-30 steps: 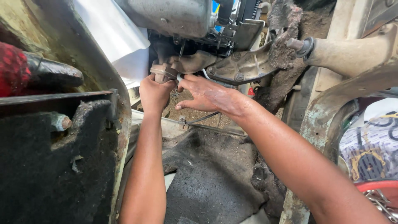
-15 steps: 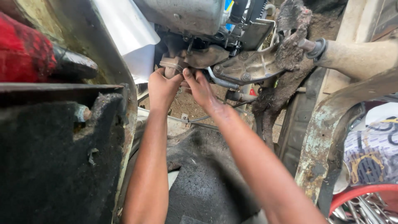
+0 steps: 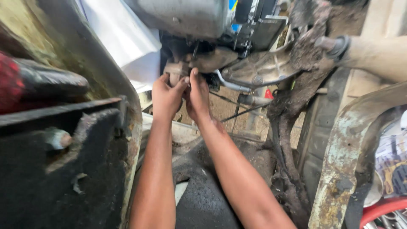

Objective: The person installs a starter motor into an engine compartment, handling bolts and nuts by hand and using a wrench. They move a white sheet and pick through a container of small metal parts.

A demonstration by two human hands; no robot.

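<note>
- Both hands are up under the machine, working on a small grimy metal fitting (image 3: 177,70) that hangs below the grey tank (image 3: 182,17), just left of the greasy cast bracket (image 3: 258,68).
- Left hand (image 3: 166,96) has its fingers curled around the underside of the fitting, thumb up against it.
- Right hand (image 3: 198,95) is pressed right beside it, fingers stretched up and touching the same part; can't tell if it's actually pinching anything.
- My guess: the part is rigid, bolted in, and oily, so slippery. Better to grip its body than the thin metal tube (image 3: 231,85) nearby.
- Rusty frame rail (image 3: 343,161) sits well off to the right.
</note>
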